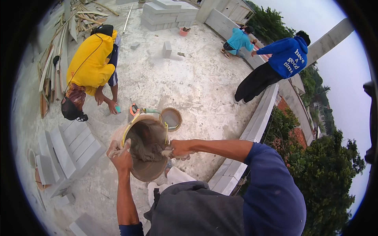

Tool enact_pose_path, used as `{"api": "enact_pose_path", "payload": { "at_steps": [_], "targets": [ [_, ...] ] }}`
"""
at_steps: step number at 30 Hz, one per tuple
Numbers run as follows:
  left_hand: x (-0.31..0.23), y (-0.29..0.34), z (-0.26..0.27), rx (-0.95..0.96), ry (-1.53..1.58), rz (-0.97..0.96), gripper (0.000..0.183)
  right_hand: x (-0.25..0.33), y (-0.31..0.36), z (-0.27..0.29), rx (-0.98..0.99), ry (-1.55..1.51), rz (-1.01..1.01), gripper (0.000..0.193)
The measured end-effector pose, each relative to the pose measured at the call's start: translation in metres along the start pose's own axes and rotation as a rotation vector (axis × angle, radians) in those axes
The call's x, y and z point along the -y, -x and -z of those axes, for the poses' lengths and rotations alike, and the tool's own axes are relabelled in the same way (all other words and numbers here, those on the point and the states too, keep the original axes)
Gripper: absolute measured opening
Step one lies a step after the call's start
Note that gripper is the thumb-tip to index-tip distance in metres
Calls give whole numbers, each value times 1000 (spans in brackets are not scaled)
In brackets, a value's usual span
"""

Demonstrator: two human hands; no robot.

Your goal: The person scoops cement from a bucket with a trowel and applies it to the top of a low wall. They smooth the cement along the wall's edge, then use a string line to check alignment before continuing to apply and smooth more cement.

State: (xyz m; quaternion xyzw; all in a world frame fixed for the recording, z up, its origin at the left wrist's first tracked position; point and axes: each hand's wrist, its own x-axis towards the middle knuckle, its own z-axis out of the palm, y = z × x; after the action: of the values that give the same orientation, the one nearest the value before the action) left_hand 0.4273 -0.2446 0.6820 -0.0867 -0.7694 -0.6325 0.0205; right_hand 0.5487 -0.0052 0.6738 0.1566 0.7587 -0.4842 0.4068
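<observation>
A large bucket (pixel 147 174) tilts in front of me, its mouth toward me, with wet grey mortar (pixel 142 147) inside. My left hand (pixel 120 155), smeared with mortar, is closed on the bucket's left rim. My right hand (pixel 181 148) is closed at the right rim around the pale handle of what looks like a trowel (pixel 167 152); its blade is hidden in the mortar. Just beyond the bucket are a small round pail (pixel 172 118) with grey contents and a tool with an orange and black handle (pixel 134 109).
Stacked light blocks (pixel 75 143) stand at left, more blocks (pixel 167 15) far back. A person in yellow (pixel 92 59) crouches at left; two people in blue (pixel 287 57) and turquoise (pixel 239 40) work along the low block wall (pixel 252 126). Timber (pixel 59 59) lies far left.
</observation>
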Motion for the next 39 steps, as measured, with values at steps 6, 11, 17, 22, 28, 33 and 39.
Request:
{"api": "enact_pose_path", "payload": {
  "at_steps": [6, 11, 17, 22, 28, 33, 39],
  "targets": [
    [-10, -2, 6, 156, -133, 14, 36, -14, 27, -44, 446, -1022, -102, 34],
    [-7, -8, 17, 102, -111, 145, 36, -3, 19, -20, -107, 126, 347, 34],
    [17, -5, 16, 98, -413, 164, 28, -11, 6, -7, -124, 439, 150, 38],
    [43, 11, 23, 30, -427, 203, 16, -1, -7, -24, -69, 772, 152, 30],
    [76, 12, 25, -72, -46, 167, 42, 12, -16, -29, -167, 1012, 264, 22],
    [72, 17, 46, -81, -9, 119, 16, 21, -26, -30, -137, 1061, 253, 25],
    [57, 17, 46, -170, 124, 145, 17, 37, -14, -30, 311, 304, -36, 26]
  ]
}}
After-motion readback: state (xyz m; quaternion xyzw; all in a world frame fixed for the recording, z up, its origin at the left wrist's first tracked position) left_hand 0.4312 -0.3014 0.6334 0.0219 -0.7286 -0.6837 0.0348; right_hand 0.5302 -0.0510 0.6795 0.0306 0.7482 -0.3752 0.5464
